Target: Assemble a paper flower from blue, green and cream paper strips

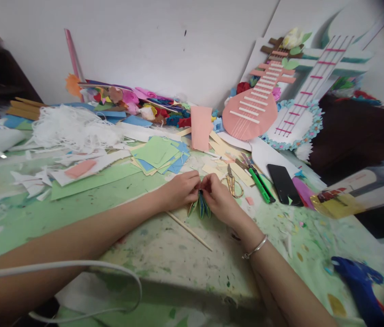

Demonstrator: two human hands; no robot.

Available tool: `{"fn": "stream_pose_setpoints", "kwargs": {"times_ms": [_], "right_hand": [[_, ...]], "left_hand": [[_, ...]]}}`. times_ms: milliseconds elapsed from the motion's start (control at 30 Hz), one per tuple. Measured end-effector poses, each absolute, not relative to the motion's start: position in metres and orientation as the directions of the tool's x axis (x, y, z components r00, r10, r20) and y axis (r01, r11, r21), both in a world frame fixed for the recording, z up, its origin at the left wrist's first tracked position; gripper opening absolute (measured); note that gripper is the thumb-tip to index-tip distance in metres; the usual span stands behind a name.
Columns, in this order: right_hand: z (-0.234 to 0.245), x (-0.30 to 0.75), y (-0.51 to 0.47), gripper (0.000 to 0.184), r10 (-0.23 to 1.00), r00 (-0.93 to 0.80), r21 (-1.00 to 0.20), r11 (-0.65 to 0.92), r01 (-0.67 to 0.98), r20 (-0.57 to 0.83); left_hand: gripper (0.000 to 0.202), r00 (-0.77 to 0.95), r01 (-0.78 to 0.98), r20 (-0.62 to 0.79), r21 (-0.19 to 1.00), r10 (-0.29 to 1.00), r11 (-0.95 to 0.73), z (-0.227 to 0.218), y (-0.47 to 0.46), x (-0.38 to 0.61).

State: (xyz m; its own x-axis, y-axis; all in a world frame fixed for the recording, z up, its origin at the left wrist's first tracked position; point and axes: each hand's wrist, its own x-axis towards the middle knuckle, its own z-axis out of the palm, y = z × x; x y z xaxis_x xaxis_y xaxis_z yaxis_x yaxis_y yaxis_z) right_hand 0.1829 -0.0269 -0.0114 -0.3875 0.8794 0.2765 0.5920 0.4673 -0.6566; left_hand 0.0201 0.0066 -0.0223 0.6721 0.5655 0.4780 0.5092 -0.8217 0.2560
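Observation:
Between my two hands, just above the table's middle, is a small fanned bundle of folded green, blue and yellow paper (199, 208). My left hand (183, 187) pinches its top from the left, fingers closed. From the other side my right hand (218, 194) grips the same top edge, thumb and fingertips together. What the fingertips pinch exactly is hidden. A thin wooden stick (190, 231) lies below my left hand. Gold-handled scissors (233, 182) rest just beyond my right hand. Behind the hands sits a stack of green, yellow and blue paper squares (158, 154).
A green utility knife (262, 184) and a black phone (284, 184) lie to the right. A blue glue gun (360, 286) is at lower right. White shredded paper (76, 127) heaps at left. Pink (255, 111) and white (301, 118) paper instruments lean at the back. A white cable (103, 263) loops in front.

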Motion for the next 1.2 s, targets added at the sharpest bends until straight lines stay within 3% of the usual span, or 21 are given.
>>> {"fn": "stream_pose_setpoints", "kwargs": {"times_ms": [167,467,833,1067,1200], "right_hand": [[-0.009,0.182,-0.028,0.018,0.860,-0.443,-0.649,0.490,0.582,0.252],[-0.026,0.177,-0.019,0.027,0.917,-0.296,-0.778,0.386,0.496,0.266],[-0.016,0.171,-0.025,0.034,0.928,-0.267,-0.658,0.373,0.654,0.261],[-0.022,0.175,-0.024,0.032,0.926,-0.218,-0.776,0.378,0.505,0.309],[-0.022,0.183,-0.018,0.015,0.934,-0.234,-0.831,0.350,0.432,0.272]], "left_hand": [[0.006,0.721,0.480,0.419,0.272,0.552,-0.834,-0.020,0.010,0.019],[0.004,0.749,0.419,0.405,0.324,0.525,-0.848,-0.017,0.011,0.019],[0.009,0.780,0.404,0.412,0.242,0.470,-0.882,-0.016,0.016,0.020],[0.006,0.717,0.387,0.421,0.422,0.556,-0.820,-0.017,0.015,0.013],[0.004,0.673,0.393,0.408,0.509,0.617,-0.766,-0.020,0.015,0.012]]}}
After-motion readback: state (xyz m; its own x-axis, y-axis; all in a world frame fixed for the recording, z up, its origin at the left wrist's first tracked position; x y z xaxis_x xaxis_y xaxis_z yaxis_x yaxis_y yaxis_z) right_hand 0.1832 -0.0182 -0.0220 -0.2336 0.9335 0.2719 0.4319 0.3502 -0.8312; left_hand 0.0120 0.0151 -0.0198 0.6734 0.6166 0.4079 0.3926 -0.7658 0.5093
